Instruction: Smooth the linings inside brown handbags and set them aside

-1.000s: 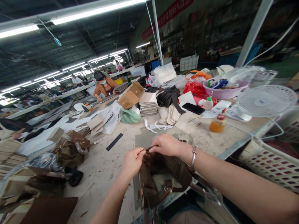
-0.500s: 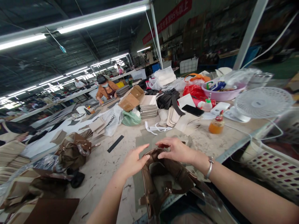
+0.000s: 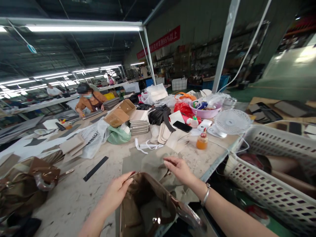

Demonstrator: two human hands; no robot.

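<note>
A brown handbag [image 3: 150, 184] stands open in front of me at the table's near edge, its inside facing up. My left hand [image 3: 115, 192] pinches the left end of its rim between thumb and fingers. Beyond the bag's right side, my right hand [image 3: 179, 169] has its fingers closed together over a thin brown strip; whether the strip belongs to the bag is unclear. A silver bracelet [image 3: 206, 195] circles my right wrist. Under the bag lies a grey-green sheet [image 3: 143, 161]. Metal fittings [image 3: 156, 220] shine on a strap at the bag's near side.
A black strip [image 3: 95, 168] and another brown bag [image 3: 44, 171] lie to the left. Stacked panels [image 3: 139, 123], a phone [image 3: 182, 126], an orange glue bottle [image 3: 201, 141] and a fan [image 3: 232, 121] stand ahead. At right is a white basket [image 3: 271, 174]. A co-worker [image 3: 90, 98] sits across the table.
My view has swung right. My left hand, earlier spread beside the bag, now grips its rim. The bag's mouth is wider, and my right hand's fingers have closed.
</note>
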